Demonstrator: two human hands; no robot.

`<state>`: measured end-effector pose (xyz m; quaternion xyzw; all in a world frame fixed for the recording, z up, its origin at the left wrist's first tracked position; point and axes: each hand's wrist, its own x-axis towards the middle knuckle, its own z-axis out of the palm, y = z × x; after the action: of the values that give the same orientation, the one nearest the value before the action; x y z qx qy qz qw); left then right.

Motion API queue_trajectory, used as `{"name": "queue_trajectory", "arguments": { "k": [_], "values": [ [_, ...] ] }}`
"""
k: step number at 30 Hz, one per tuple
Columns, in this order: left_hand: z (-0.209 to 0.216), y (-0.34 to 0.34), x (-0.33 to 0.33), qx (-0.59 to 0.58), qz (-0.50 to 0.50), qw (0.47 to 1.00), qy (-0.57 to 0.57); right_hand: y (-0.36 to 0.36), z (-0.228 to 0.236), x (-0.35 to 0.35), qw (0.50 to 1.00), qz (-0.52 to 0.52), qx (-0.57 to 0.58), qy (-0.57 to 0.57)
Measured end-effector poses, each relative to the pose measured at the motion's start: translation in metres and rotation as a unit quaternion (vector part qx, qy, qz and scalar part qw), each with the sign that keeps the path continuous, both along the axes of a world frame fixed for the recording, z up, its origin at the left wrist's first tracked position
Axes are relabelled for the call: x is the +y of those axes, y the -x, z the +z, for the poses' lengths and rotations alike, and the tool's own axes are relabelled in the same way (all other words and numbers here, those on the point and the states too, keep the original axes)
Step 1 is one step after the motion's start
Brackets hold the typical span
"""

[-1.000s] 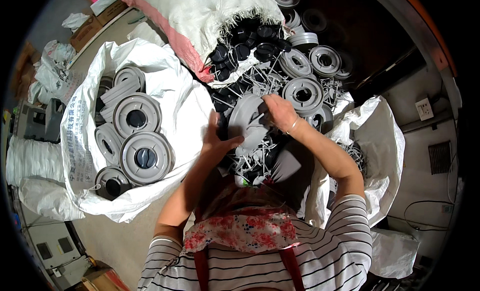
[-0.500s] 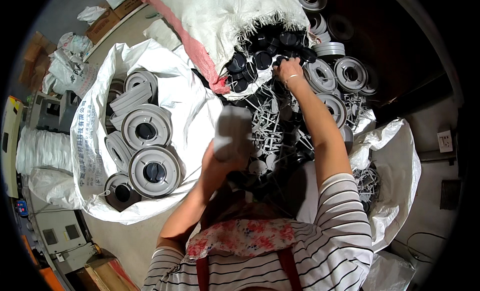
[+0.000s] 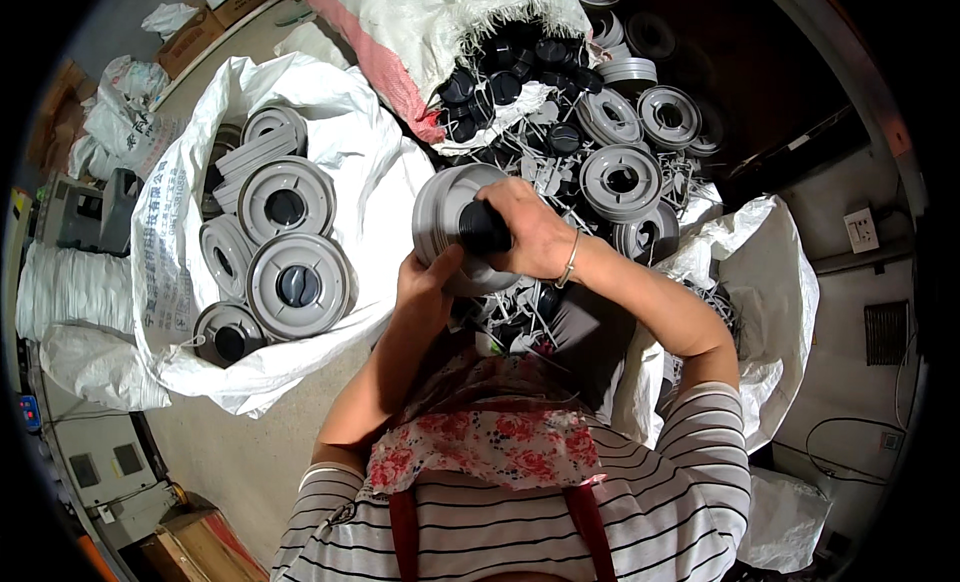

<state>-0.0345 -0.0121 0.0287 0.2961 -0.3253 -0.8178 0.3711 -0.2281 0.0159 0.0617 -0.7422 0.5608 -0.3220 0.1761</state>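
Left hand (image 3: 428, 282): fingers gripping the near left rim of a grey spool (image 3: 435, 217), thumb on its lower edge. Right hand (image 3: 530, 227): fingers closed on a black cap (image 3: 482, 228) at the spool's middle — whether seated cannot be told. Spool: tilted, held above a heap of grey stems (image 3: 495, 307).

Hazards, as judged: a cap entering askew could bind; a slack left grip could let the spool turn or drop; loose stems could snag beneath it.

Beyond, left: white bag (image 3: 385, 187) of grey spools, blue characters printed down its side. Sack (image 3: 470, 17) of black caps: no writing made out. Farthest: plastic bag (image 3: 140, 132), dark print, too small to read. Spool and cap — no label visible.
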Motion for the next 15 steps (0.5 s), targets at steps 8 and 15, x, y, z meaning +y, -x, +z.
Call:
{"name": "queue_trajectory", "arguments": {
  "k": [8, 15],
  "values": [
    [0.032, -0.042, 0.009, -0.069, -0.115, 0.991, 0.014, -0.018, 0.03, 0.022, 0.972, 0.187, 0.137, 0.024],
    [0.031, -0.059, 0.0, -0.057, -0.175, 0.983, 0.001, -0.029, 0.029, 0.04, 0.964, 0.198, 0.166, 0.06]
  ]
}}
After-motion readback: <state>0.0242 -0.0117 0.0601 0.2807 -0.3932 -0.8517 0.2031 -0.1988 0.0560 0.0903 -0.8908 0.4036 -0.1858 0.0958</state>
